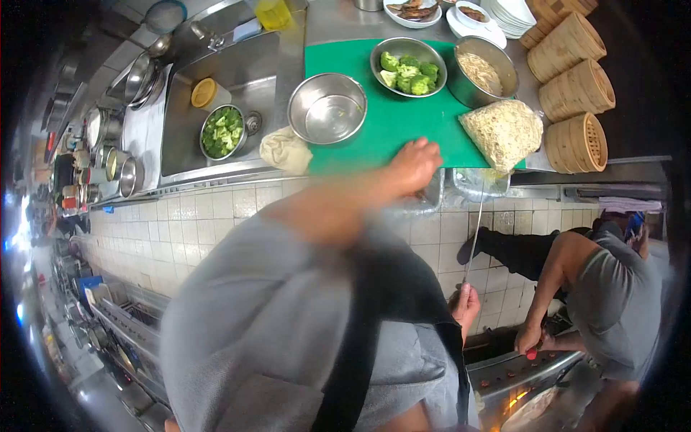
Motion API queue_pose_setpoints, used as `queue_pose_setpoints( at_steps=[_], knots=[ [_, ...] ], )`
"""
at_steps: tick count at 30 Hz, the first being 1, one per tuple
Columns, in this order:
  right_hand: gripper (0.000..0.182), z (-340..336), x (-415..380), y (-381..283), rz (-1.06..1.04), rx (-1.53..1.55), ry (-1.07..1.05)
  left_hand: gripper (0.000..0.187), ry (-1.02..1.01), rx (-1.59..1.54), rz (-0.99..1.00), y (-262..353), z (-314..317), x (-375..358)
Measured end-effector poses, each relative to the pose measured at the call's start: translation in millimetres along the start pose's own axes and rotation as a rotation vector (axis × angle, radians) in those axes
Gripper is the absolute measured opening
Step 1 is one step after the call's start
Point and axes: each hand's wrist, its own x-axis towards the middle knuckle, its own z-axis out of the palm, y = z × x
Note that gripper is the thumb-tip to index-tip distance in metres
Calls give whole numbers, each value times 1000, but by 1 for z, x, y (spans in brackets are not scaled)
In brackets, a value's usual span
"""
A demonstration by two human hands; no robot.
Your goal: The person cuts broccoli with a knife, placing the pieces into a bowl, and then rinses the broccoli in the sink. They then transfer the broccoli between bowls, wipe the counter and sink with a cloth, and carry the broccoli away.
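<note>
My left hand (417, 165) is at the front edge of the green board (403, 137), its fingers curled; what they may hold is hidden. Lower right, my right hand (466, 306) is closed on a long thin metal utensil (476, 234), whose far end reaches a clear plastic container (481, 184) below the board's edge. A full bag of pale flakes (504, 135) leans over that container. On the board stand an empty steel bowl (327, 108), a bowl of broccoli (409, 74) and a pot of pale shreds (480, 74).
A sink (248, 75) at the left holds another broccoli bowl (223, 132). A cloth (286, 150) lies beside the board. Bamboo steamers (576, 144) line the right. At lower right another person (612, 288) bends near a flame (517, 398). Plates (509, 18) stand behind.
</note>
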Motion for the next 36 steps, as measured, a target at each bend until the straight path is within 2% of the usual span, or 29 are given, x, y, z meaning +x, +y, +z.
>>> queue_pose_setpoints(
  at_steps=[4,9,14,16,18,20,22,24,26,29,34,36],
  knots=[
    [26,3,22,-14,-32,-54,-82,12,-37,-168,9,17,-18,-43],
    [23,24,46,-36,-73,-135,-188,12,62,-314,-61,1,-63,-81],
    [26,73,72,-65,-243,-311,-287,13,132,-380,-288,-22,-123,-139],
    [30,91,85,-76,-356,-529,-255,14,199,-384,-374,-32,-137,-164],
    [33,113,91,-90,-370,-557,-293,15,264,-392,-449,-43,-149,-189],
    [31,140,92,-107,-498,-718,-257,15,327,-393,-565,-57,-160,-215],
    [31,163,100,-113,-528,-718,-264,16,343,-369,-596,-70,-174,-239],
    [30,181,117,-111,-652,-744,-246,17,379,-312,-662,-84,-183,-262],
    [30,203,126,-115,-615,-765,-246,17,417,-336,-704,-99,-194,-283],
    [30,243,120,-135,-775,-830,-203,18,451,-351,-769,-119,-216,-305],
    [30,284,141,-136,-794,-943,-151,18,466,-358,-848,-157,-246,-336],
    [31,292,144,-134,-991,-996,-35,19,476,-385,-888,-172,-249,-351]
  ],
)
